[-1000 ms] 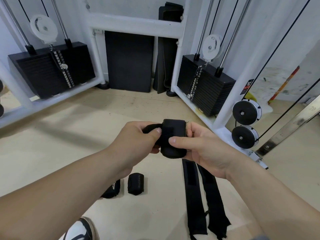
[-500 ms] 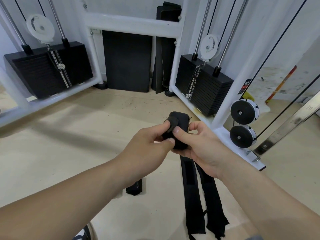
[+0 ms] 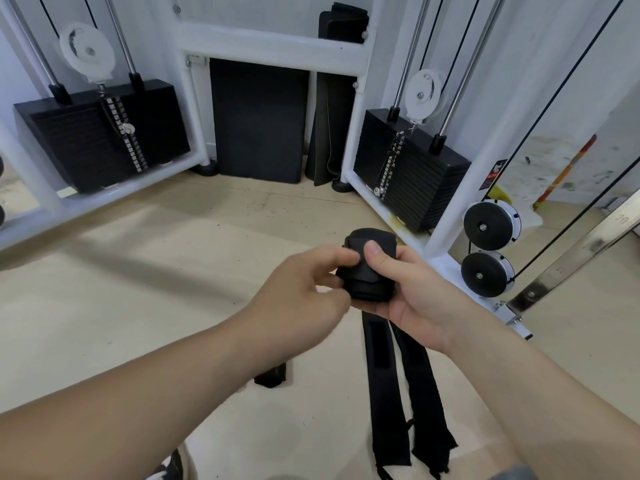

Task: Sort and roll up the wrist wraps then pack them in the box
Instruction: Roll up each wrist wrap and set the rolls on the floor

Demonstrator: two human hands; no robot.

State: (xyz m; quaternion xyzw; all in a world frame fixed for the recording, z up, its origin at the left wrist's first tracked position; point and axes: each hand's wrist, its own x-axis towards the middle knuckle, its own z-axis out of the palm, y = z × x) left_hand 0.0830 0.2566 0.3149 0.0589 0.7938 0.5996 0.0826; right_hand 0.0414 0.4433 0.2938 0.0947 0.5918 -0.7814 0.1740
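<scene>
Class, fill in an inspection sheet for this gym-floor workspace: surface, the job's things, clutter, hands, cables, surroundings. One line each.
Surface: beige floor, scuffed.
Job's things: rolled wrist wrap held in both hands; an unrolled wrist wrap and a second unrolled wrap flat side by side on the floor; a rolled wrap on the floor, partly hidden by the left forearm; box not seen.
Clutter: a shoe at the bottom edge.
Hands: left hand pinches the held wrap's side; right hand cradles it, thumb on top.
Cables: taut black machine cables at right, away from the wraps.
Surroundings: white machine frame, two weight stacks, black mat leaning upright.
</scene>
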